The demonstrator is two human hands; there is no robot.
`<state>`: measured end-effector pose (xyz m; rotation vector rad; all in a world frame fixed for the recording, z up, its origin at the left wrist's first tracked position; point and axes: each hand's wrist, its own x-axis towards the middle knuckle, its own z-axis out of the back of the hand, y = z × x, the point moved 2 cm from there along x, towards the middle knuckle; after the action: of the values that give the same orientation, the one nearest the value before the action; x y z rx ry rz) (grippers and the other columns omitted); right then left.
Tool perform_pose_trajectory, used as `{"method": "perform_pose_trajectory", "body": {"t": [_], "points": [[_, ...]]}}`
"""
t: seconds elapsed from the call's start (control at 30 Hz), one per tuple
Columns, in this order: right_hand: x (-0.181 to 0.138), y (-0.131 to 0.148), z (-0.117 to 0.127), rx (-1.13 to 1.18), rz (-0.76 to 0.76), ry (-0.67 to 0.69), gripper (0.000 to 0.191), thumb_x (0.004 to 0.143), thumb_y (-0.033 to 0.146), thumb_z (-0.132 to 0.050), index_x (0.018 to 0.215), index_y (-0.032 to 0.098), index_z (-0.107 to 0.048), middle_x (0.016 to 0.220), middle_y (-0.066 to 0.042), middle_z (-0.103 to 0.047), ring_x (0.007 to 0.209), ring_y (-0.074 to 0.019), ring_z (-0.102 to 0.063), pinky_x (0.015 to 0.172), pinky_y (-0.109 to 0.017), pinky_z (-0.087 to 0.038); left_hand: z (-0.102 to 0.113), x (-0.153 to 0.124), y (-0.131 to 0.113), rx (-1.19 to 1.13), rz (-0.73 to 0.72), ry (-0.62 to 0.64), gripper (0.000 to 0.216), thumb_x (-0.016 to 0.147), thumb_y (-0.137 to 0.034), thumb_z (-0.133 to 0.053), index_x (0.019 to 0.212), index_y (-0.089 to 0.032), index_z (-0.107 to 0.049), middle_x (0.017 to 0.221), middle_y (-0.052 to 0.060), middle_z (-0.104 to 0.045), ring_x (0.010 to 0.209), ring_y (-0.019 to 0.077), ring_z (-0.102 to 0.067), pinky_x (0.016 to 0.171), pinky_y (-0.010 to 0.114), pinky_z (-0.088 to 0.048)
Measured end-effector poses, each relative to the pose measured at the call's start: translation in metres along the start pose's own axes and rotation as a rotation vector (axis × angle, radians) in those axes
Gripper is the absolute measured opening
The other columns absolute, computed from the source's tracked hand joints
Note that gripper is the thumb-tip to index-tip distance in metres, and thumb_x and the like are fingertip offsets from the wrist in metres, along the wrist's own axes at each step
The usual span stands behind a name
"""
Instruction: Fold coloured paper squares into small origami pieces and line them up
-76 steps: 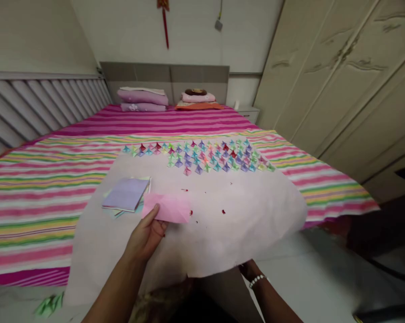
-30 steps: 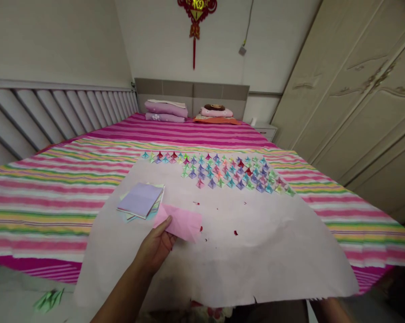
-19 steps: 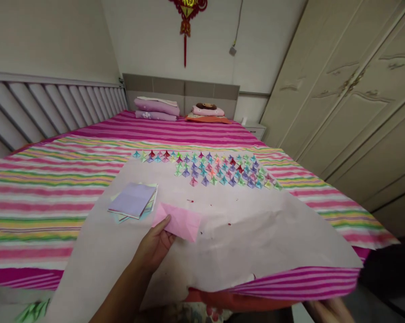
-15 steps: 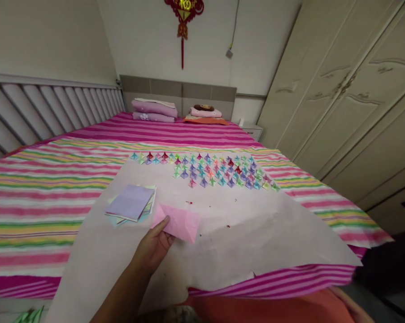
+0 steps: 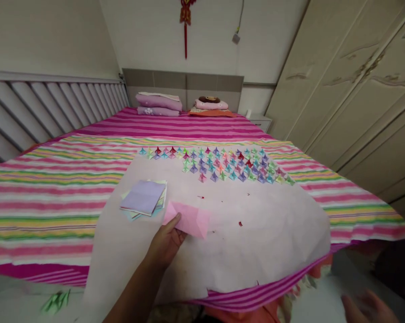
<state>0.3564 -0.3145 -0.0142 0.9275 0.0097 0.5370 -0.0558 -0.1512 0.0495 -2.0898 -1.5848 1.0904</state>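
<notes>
My left hand (image 5: 167, 240) pinches a folded pink sheet of paper (image 5: 192, 220) at its left end, thumb on top, above the white sheet on the bed. Just beyond it, to the left, lies a stack of square papers (image 5: 143, 197), a lilac one on top with green, white and blue ones under it. My right hand (image 5: 367, 307) is at the lower right corner, off the bed's edge; it is blurred by motion, so its grip is unclear. Several rows of small folded paper figures (image 5: 222, 166) in many colours stand at the far side of the white sheet.
The white sheet (image 5: 256, 251) lies on a striped bedspread (image 5: 47, 193). Small red scraps (image 5: 240, 224) are scattered on it. A green folded paper piece (image 5: 56, 302) is at the lower left. A bed rail (image 5: 61, 107) runs along the left, and a wardrobe (image 5: 350, 107) stands at right.
My right hand has swung out past the bed's edge at the lower right. The view has shifted slightly; my left hand keeps the pink paper in much the same place.
</notes>
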Motion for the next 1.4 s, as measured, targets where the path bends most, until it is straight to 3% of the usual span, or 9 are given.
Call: {"method": "perform_pose_trajectory", "body": {"t": [0.1,0.2,0.27,0.43,0.67,0.87,1.03,1.17,1.4], "points": [[-0.027,0.072,-0.031,0.304,-0.003,0.113,0.045,0.057,0.050,-0.068,0.094,0.024,-0.064,0.076,-0.008,-0.064,0.059,-0.0252,-0.056,0.058,-0.041,-0.043,-0.003,-0.001,0.004,0.018,-0.038,0.006,0.024,0.085,-0.010,-0.059,0.108,-0.012,-0.061,0.087,0.007,-0.074,0.073,0.0157,-0.070,0.062,0.022,-0.058],[-0.059,0.151,-0.071,0.558,0.114,0.679,0.044,0.061,0.056,-0.069,0.085,0.020,-0.068,0.080,-0.009,-0.069,0.062,-0.0220,-0.059,0.057,-0.036,-0.045,-0.008,-0.005,0.008,0.033,-0.049,0.030,0.029,0.085,-0.014,-0.061,0.114,-0.013,-0.060,0.096,0.009,-0.074,0.081,0.0172,-0.070,0.070,0.026,-0.059],[-0.081,0.191,-0.091,0.704,0.178,0.919,0.041,0.067,0.054,-0.070,0.091,0.020,-0.070,0.086,-0.009,-0.070,0.072,-0.0219,-0.062,0.061,-0.033,-0.047,-0.011,-0.008,0.009,0.056,-0.061,0.038,0.031,0.085,-0.017,-0.062,0.115,-0.012,-0.059,0.102,0.011,-0.073,0.085,0.0187,-0.070,0.075,0.028,-0.059],[-0.121,0.237,-0.126,0.927,0.049,1.189,0.046,0.059,0.036,-0.083,0.100,0.023,-0.069,0.079,-0.001,-0.068,0.069,-0.0161,-0.060,0.064,-0.029,-0.048,-0.011,-0.014,0.008,0.125,-0.111,0.085,0.041,0.083,-0.024,-0.065,0.121,-0.012,-0.057,0.111,0.013,-0.070,0.100,0.0239,-0.068,0.087,0.034,-0.057],[-0.123,0.244,-0.139,0.997,-0.003,1.130,0.040,0.060,0.030,-0.084,0.097,0.024,-0.070,0.088,-0.001,-0.068,0.061,-0.0120,-0.057,0.059,-0.026,-0.047,-0.019,-0.008,0.007,0.118,-0.139,0.207,0.050,0.078,-0.024,-0.071,0.126,-0.020,-0.057,0.113,0.009,-0.070,0.107,0.0246,-0.065,0.090,0.034,-0.056],[-0.112,0.236,-0.133,1.008,0.078,1.105,0.033,0.077,0.033,-0.070,0.109,0.025,-0.068,0.073,0.001,-0.064,0.061,-0.0128,-0.055,0.059,-0.028,-0.047,-0.027,-0.003,0.006,0.074,-0.145,0.121,0.051,0.079,-0.020,-0.069,0.128,-0.022,-0.053,0.115,0.007,-0.069,0.106,0.0215,-0.065,0.091,0.032,-0.055],[-0.107,0.226,-0.131,0.957,0.410,1.111,0.034,0.082,0.022,-0.061,0.115,0.029,-0.067,0.101,-0.005,-0.067,0.081,-0.0178,-0.060,0.068,-0.031,-0.049,-0.026,-0.002,-0.001,0.081,-0.134,0.077,0.046,0.079,-0.021,-0.068,0.124,-0.017,-0.056,0.114,0.009,-0.069,0.106,0.0225,-0.065,0.093,0.035,-0.055],[-0.112,0.228,-0.127,0.840,0.720,1.035,0.045,0.079,0.011,-0.058,0.118,0.033,-0.065,0.138,-0.007,-0.048,0.107,-0.0215,-0.056,0.081,-0.034,-0.049,-0.025,-0.002,0.000,0.121,-0.139,0.143,0.046,0.078,-0.025,-0.071,0.121,-0.016,-0.059,0.113,0.010,-0.069,0.109,0.0243,-0.064,0.095,0.037,-0.052],[-0.117,0.232,-0.127,0.781,0.882,0.986,0.037,0.081,0.010,-0.057,0.106,0.033,-0.071,0.145,-0.004,-0.042,0.129,-0.0257,-0.043,0.103,-0.042,-0.038,-0.022,-0.005,0.000,0.217,-0.130,0.219,0.047,0.074,-0.025,-0.074,0.120,-0.020,-0.061,0.118,0.010,-0.068,0.111,0.0253,-0.062,0.093,0.036,-0.053]]}}
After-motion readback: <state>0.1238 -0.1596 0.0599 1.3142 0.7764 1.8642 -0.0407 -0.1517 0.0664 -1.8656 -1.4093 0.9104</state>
